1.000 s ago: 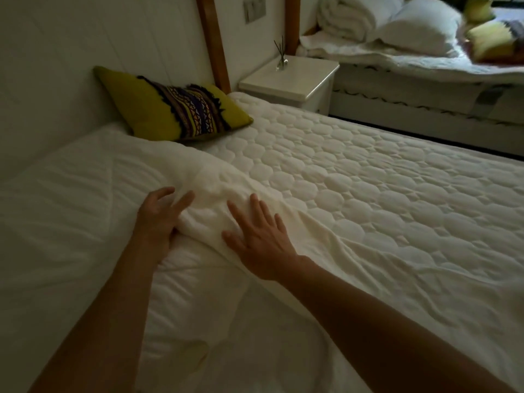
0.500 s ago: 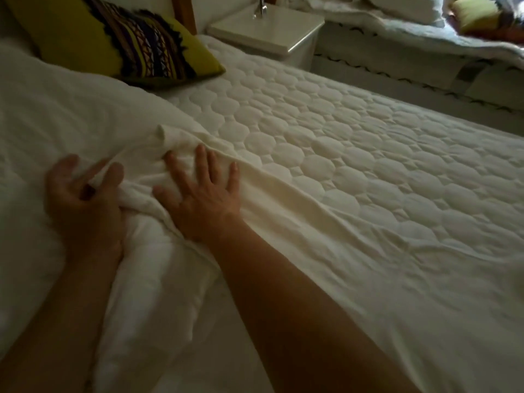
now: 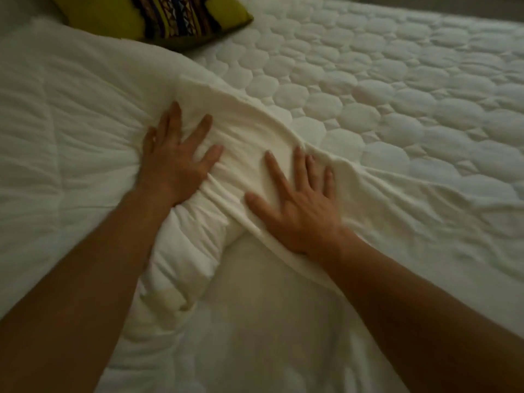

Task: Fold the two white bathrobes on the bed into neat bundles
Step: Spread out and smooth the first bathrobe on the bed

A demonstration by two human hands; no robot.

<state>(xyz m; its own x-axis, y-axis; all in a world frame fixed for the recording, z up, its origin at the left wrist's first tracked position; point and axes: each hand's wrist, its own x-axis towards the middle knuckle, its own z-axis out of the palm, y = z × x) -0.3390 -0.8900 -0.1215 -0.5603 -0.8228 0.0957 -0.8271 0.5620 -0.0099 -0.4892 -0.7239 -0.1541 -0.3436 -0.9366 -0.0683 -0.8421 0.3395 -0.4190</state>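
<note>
At the frame's centre, bunched white cloth lies creased on the bed. Left hand and right hand press it flat, fingers spread, holding nothing. At 11 o'clock lies a yellow cushion.

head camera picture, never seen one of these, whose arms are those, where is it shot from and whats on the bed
The camera is worn on a person's head and looks forward and down, so the two bare arms reaching in from the bottom are the wearer's own. There is no machine here. The left hand and right hand both lie flat with fingers spread, pressing on a bunched white cloth; neither grips it. The cloth is too crumpled to tell what it is. It lies between a puffy white duvet on the left and the quilted mattress cover on the right. A yellow-green patterned cushion sits at the top edge.
</note>
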